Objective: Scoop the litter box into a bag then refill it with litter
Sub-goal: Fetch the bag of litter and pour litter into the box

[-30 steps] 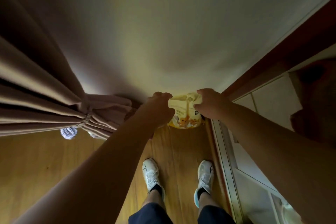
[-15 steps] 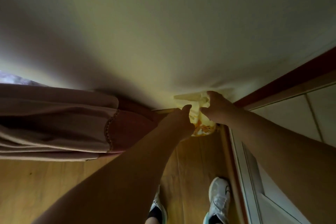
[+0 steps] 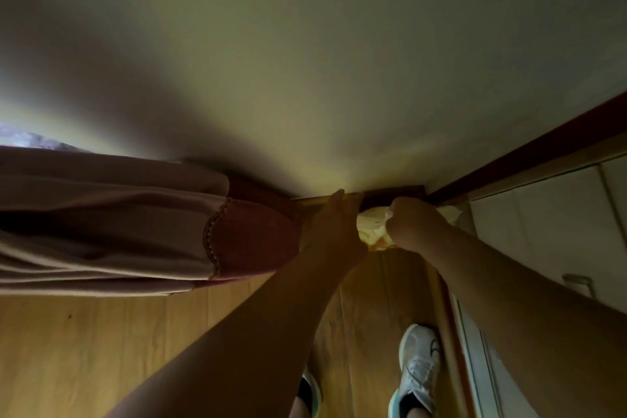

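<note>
Two hands meet at the bag, which stands on the floor in the corner where the wall meets the door frame. The right hand is curled into a fist around the bag's crumpled top, its fingers closed on the pale plastic. The left hand lies against the bag's left side with fingers extended toward the skirting; whether they pinch the film or only press it cannot be told. Judged from this, the hands take the bag on opposite sides, either to lift it out of the corner or to open its mouth. No litter box or scoop is in view, so the scooping step appears not yet begun. The corner is tight: the wall is just behind the bag, the frame and a white panel close on the right. A gathered curtain hangs near the left forearm. Open room lies toward the person, over bare boards between the hands and the shoes.
</note>
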Available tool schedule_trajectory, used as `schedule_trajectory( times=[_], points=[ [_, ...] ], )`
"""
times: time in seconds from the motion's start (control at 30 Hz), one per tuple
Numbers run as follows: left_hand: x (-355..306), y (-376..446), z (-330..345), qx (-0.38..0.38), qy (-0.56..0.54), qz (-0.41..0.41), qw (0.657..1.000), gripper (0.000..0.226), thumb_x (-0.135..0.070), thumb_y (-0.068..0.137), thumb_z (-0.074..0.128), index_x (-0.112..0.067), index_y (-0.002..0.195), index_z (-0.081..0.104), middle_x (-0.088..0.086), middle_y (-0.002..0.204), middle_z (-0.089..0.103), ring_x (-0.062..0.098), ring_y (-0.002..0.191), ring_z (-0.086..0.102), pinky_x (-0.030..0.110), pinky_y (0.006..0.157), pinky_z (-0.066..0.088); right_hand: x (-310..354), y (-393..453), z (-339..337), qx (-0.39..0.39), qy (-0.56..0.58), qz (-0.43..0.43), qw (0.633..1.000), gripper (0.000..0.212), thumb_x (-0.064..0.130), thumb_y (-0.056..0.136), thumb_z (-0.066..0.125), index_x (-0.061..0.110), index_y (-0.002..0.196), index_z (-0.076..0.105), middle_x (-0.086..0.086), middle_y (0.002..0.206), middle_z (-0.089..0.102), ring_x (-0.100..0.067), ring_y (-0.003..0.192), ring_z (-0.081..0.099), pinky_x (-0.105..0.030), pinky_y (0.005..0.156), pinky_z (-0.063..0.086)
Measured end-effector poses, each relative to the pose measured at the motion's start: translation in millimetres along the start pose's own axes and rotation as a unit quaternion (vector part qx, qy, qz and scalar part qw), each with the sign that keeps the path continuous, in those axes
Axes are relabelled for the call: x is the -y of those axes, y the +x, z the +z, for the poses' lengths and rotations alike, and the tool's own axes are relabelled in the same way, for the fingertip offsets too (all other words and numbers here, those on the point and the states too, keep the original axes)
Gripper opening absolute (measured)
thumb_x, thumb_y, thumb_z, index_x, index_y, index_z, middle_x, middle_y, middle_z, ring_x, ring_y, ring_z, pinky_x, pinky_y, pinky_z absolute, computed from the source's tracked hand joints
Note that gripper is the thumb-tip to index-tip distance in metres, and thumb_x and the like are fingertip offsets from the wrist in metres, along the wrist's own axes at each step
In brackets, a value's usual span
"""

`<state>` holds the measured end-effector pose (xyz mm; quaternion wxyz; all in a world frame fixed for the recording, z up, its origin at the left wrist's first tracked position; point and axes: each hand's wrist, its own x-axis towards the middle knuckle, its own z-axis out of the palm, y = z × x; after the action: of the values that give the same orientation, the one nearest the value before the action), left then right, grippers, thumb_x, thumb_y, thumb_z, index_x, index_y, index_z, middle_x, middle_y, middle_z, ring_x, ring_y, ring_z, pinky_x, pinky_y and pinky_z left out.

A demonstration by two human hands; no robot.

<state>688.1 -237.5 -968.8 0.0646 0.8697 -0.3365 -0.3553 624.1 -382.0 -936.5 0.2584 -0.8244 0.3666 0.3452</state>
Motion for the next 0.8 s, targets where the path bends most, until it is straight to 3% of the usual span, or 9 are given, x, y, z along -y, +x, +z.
schedule_trajectory(
  times=[0.07,0.17,0.23,0.33,0.4,0.53,0.63,0.7,0.8],
  points=[
    [-3.1,-14.1,-16.5,-0.014,0.011,0.002,1.0,0.079,-0.045,0.081,0.069,-0.042,0.152,0.034,-0.008,0.161,0.036,0.026,0.15,0.033,0.051,0.114,0.039,3.8,-23.9,-7.1,0.004,0.017,0.002,1.0,0.037,0.011,0.092,0.065,0.006,0.128,0.06,-0.017,0.12,0.066,-0.034,0.112,0.063,-0.039,0.093,0.053],
    [-15.7,-52.2,-62.9,-0.037,-0.001,-0.017,0.999,0.056,-0.035,0.089,0.066,-0.038,0.143,0.052,-0.006,0.147,0.051,0.027,0.139,0.044,0.048,0.111,0.042,9.2,-76.8,-40.6,-0.041,0.04,-0.036,0.998,0.02,0.013,0.089,0.064,0.009,0.108,0.068,-0.013,0.108,0.07,-0.029,0.097,0.067,-0.031,0.073,0.051],
    [-29.6,-83.8,-96.7,-0.051,-0.051,-0.018,0.997,0.039,-0.032,0.097,0.063,-0.028,0.136,0.062,0.003,0.137,0.06,0.028,0.128,0.054,0.04,0.105,0.046,12.6,-123.9,-73.7,-0.076,0.04,-0.057,0.995,0.022,0.013,0.087,0.066,0.011,0.108,0.071,-0.01,0.104,0.07,-0.026,0.093,0.068,-0.033,0.075,0.057],
    [-63.4,-147.7,-151.0,-0.105,-0.162,-0.012,0.981,0.023,-0.031,0.1,0.062,-0.024,0.121,0.069,0.001,0.111,0.07,0.017,0.087,0.067,0.036,0.081,0.057,21.8,-206.0,-129.5,-0.112,0.042,-0.088,0.989,0.027,0.015,0.086,0.071,0.015,0.114,0.072,-0.005,0.106,0.07,-0.02,0.092,0.068,-0.033,0.073,0.06],
    [-89.7,-196.4,-187.2,-0.173,-0.281,-0.032,0.943,0.01,-0.031,0.097,0.068,-0.03,0.107,0.069,-0.012,0.092,0.07,0.007,0.066,0.064,0.038,0.069,0.06,27.4,-264.3,-167.7,-0.15,0.064,-0.116,0.98,0.026,0.016,0.087,0.071,0.021,0.112,0.073,0.0,0.109,0.07,-0.015,0.093,0.067,-0.024,0.066,0.055],
    [-141.0,-289.1,-265.6,-0.263,-0.462,-0.038,0.846,0.007,-0.03,0.093,0.074,-0.036,0.094,0.07,-0.009,0.086,0.075,0.01,0.082,0.073,0.037,0.077,0.061,44.9,-386.8,-244.7,-0.216,0.08,-0.188,0.955,0.023,0.02,0.088,0.073,0.025,0.11,0.073,0.008,0.108,0.07,-0.006,0.091,0.063,-0.016,0.065,0.046],
    [-171.7,-344.0,-326.0,-0.301,-0.449,0.031,0.841,0.012,-0.025,0.099,0.066,-0.037,0.096,0.07,-0.01,0.086,0.075,0.003,0.08,0.072,0.022,0.075,0.057,56.0,-465.4,-294.6,-0.252,0.062,-0.224,0.939,0.023,0.026,0.086,0.076,0.027,0.109,0.073,0.011,0.106,0.069,-0.004,0.085,0.058,-0.012,0.062,0.041],
    [-191.5,-373.2,-358.9,-0.328,-0.412,0.063,0.848,0.011,-0.026,0.103,0.06,-0.03,0.105,0.071,-0.011,0.083,0.074,-0.001,0.075,0.071,0.013,0.07,0.053,58.0,-510.7,-322.5,-0.267,0.065,-0.238,0.932,0.023,0.03,0.084,0.078,0.025,0.107,0.075,0.01,0.105,0.069,-0.008,0.089,0.063,-0.022,0.071,0.05],
    [-216.7,-406.1,-396.6,-0.369,-0.392,0.101,0.837,0.013,-0.028,0.103,0.058,-0.03,0.106,0.071,-0.011,0.08,0.072,0.006,0.074,0.071,0.031,0.075,0.059,59.6,-568.5,-358.3,-0.279,0.05,-0.26,0.923,0.032,0.041,0.083,0.079,0.026,0.112,0.074,0.01,0.11,0.067,-0.01,0.099,0.064,-0.028,0.083,0.051]
  ],
)
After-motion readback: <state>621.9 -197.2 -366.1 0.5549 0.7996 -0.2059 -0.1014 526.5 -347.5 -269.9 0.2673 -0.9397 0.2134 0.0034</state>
